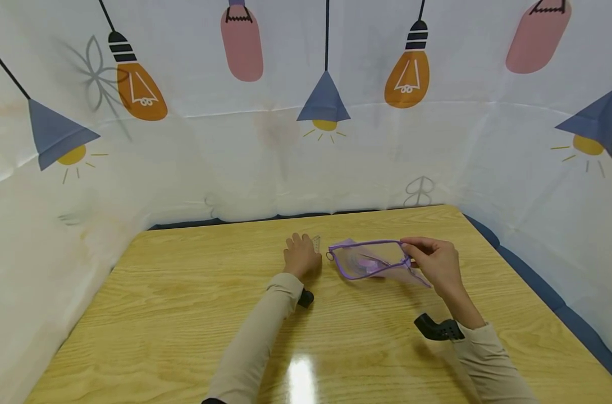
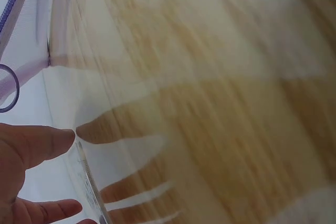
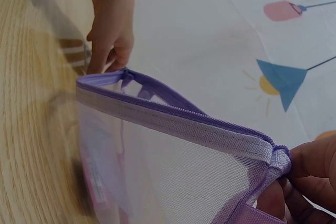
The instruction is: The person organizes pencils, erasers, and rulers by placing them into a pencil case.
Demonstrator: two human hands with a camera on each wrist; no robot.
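Note:
My right hand pinches one corner of a purple-edged mesh zipper pouch between thumb and fingers. The pouch's mouth is unzipped and gapes, with a few purple and clear items showing through the mesh. A ring hangs at its left corner. Just left of the pouch, my left hand reaches down to the table with fingers spread. Beside its thumb and fingertips is a clear ruler-like plastic piece with markings. In the left wrist view, the thumb is right at the end of this piece's edge.
The wooden table spreads beneath both hands. A white curtain printed with lamps and bulbs hangs behind and at both sides. Dark blue fabric runs along the table's right edge. Black camera mounts sit on the wrists.

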